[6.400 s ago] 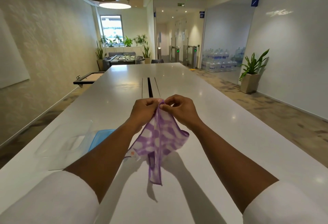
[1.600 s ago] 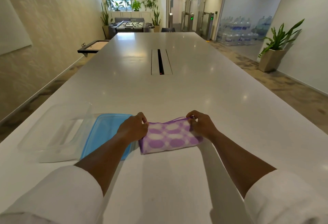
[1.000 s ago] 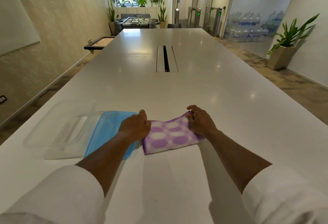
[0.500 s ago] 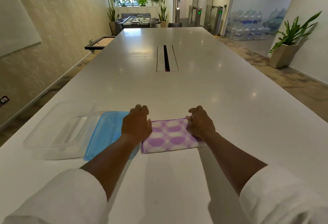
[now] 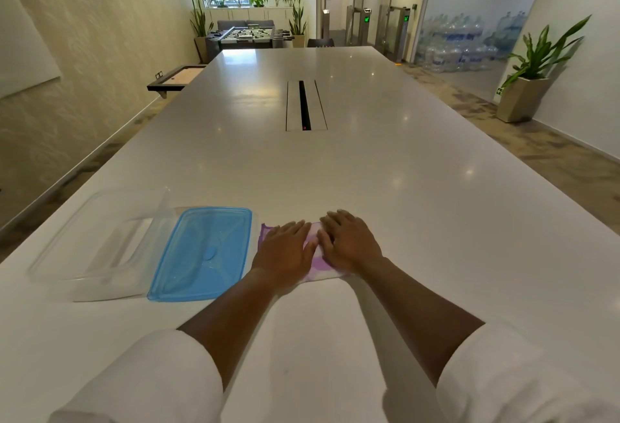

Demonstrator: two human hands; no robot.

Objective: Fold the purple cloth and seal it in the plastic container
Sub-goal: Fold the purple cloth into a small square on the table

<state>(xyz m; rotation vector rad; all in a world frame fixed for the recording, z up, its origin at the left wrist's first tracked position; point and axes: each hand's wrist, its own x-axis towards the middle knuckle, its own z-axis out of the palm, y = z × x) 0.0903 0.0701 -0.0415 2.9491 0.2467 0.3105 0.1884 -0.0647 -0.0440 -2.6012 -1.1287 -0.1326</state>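
Note:
The purple-and-white checked cloth [image 5: 314, 266] lies folded into a small rectangle on the white table [image 5: 369, 171], mostly hidden under my hands. My left hand [image 5: 285, 251] rests flat on its left half, and my right hand [image 5: 347, 243] rests flat on its right half, fingers together and side by side. Left of the cloth lies the blue lid [image 5: 204, 253], flat on the table. Further left stands the clear plastic container [image 5: 100, 244], uncovered, with nothing visible inside.
A cable slot [image 5: 304, 105] runs along the table's middle, well beyond my hands. The table's left edge is close to the container. A potted plant [image 5: 533, 77] stands on the floor at the right wall.
Both hands slid inward from the cloth's side edges and now lie flat on top of it, nearly touching. The cloth stays folded in the same spot.

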